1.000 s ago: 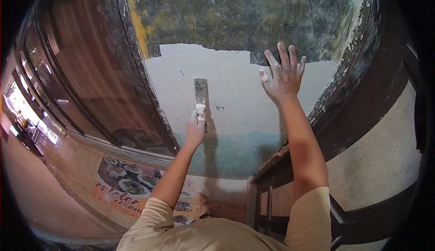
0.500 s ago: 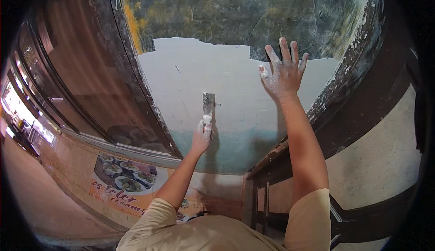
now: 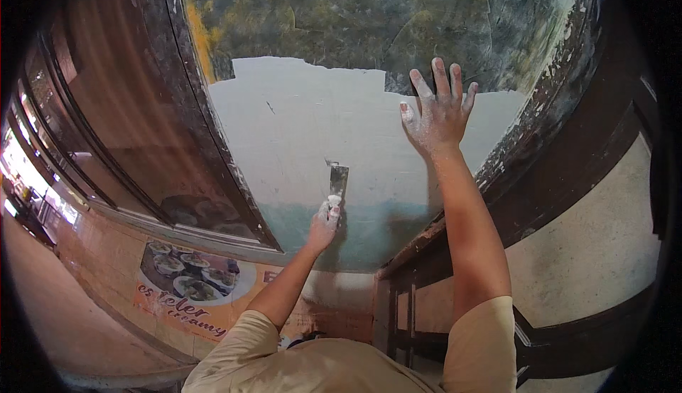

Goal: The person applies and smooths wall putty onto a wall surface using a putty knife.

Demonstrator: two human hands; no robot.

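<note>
My left hand point(image 3: 325, 224), dusted white, grips the handle of a putty knife point(image 3: 339, 181) with its blade pointing up at the wall. Just above the blade's end is a small dark mark point(image 3: 331, 162) in the white coat. My right hand point(image 3: 440, 119) lies spread on the wall, fingers apart and powdery, holding nothing. Its fingertips reach past the edge of the white coat point(image 3: 305, 112) onto the dark, mottled bare wall point(image 3: 355, 20). Lower down, the wall is pale blue-green point(image 3: 298, 233).
A worn dark wooden frame point(image 3: 220, 151) borders the wall on the left, beside brown glass panels point(image 3: 135, 109). On the right runs another chipped frame point(image 3: 526, 116) with dark wooden panelling point(image 3: 561, 194). A printed food banner point(image 3: 188, 286) is at the lower left.
My left hand has moved down and slightly right with the putty knife, uncovering the dark mark above the blade. My right hand keeps its place on the wall; the whole view has shifted slightly.
</note>
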